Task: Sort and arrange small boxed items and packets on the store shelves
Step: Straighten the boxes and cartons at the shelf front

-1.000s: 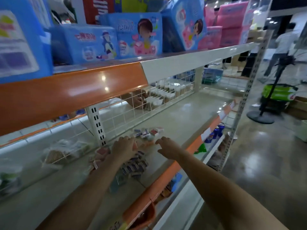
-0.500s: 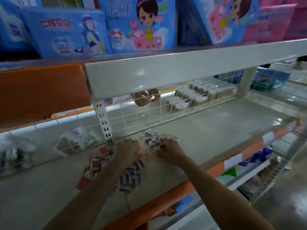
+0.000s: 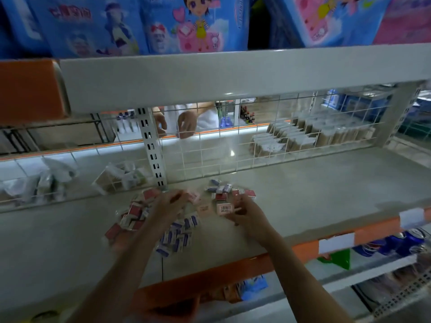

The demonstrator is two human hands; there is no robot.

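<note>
Shelf edge: the orange lip runs just under both wrists, nearer the person than either hand.
Back limit: a white wire grid stands just beyond the fingertips.
Open room: bare shelf stretches right of the right hand.
Left hand: curled, knuckles up, over mixed small boxes; whether it holds one, cannot tell.
Right hand: fingers pinch a pink box, barcode up.
Red boxes: heaped left of the left hand.
Blue-white boxes: between the wrists, touching the left forearm.
Far cluster: just beyond the right hand's fingertips.
</note>
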